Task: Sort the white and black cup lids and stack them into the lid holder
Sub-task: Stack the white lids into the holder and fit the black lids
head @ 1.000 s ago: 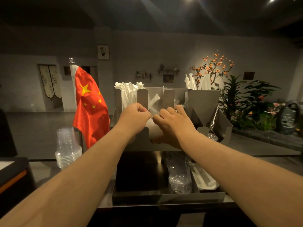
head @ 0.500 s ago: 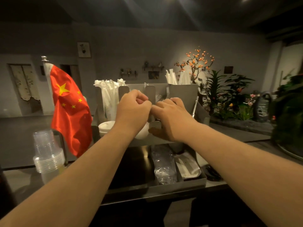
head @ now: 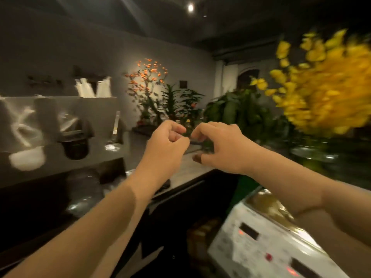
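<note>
The grey metal lid holder point(head: 80, 109) stands at the left, blurred by motion. A stack of white lids point(head: 27, 159) sits in its left slot and a stack of black lids point(head: 75, 146) in the slot beside it. My left hand point(head: 167, 141) and my right hand point(head: 218, 145) hover side by side in the air to the right of the holder, well clear of it. Both have curled fingers and nothing visible in them.
White wrapped straws point(head: 93, 89) stick up behind the holder. A vase of yellow flowers point(head: 325, 93) fills the right side, close to my right arm. A white machine point(head: 267, 243) with red lights sits low right. Green plants point(head: 236, 113) line the far counter.
The view has swung sharply right, so the holder now sits at the left. Both hands have come away from the holder's slots and are held in the air beside it.
</note>
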`<act>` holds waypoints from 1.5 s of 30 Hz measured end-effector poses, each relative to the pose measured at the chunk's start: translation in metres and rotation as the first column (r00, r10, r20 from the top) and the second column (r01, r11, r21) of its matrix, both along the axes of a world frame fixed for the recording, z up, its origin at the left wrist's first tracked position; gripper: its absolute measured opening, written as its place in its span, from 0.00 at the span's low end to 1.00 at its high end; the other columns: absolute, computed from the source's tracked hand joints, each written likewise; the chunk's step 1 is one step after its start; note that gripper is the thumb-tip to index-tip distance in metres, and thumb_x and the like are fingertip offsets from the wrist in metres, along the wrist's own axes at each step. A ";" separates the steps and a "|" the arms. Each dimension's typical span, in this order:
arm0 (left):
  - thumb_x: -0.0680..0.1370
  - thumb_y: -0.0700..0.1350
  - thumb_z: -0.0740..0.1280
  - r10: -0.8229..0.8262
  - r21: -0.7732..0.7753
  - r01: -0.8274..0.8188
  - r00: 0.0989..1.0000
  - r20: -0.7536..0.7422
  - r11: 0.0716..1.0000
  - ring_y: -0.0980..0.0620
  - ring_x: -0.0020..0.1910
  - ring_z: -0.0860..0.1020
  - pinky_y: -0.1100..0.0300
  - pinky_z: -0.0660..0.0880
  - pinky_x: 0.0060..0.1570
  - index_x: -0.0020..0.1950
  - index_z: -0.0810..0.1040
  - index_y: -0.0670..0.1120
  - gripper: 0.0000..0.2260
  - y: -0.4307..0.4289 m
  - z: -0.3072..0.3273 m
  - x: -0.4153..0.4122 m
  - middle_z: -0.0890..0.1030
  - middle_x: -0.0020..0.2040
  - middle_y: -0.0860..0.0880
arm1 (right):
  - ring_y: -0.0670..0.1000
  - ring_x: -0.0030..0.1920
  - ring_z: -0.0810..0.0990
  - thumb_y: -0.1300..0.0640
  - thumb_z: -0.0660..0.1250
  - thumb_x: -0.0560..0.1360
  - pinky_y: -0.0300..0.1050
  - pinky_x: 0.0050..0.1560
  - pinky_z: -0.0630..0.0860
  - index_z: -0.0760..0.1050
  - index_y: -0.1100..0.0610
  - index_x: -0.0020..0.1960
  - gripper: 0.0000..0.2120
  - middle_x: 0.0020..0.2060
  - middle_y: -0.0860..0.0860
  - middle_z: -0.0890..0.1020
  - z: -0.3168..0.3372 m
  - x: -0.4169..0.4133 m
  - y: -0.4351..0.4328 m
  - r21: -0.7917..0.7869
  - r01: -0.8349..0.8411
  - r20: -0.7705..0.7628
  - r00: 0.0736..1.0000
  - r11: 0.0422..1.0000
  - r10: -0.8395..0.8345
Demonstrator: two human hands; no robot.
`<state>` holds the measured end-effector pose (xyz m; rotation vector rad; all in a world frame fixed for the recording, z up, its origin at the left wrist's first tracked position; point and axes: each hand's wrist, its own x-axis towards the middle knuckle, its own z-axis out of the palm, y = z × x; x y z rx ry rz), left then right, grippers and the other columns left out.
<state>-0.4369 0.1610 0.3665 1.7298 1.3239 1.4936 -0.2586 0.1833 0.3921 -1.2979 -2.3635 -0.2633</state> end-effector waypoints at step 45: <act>0.76 0.53 0.72 -0.796 -0.953 0.298 0.588 0.142 0.051 0.44 0.66 0.78 0.47 0.80 0.67 0.79 0.66 0.57 0.32 -0.225 -0.388 0.410 0.76 0.64 0.50 | 0.51 0.48 0.82 0.47 0.83 0.55 0.46 0.44 0.81 0.57 0.43 0.63 0.46 0.54 0.50 0.79 -0.455 0.385 -0.379 -0.937 0.322 -0.063 0.216 0.132 -0.974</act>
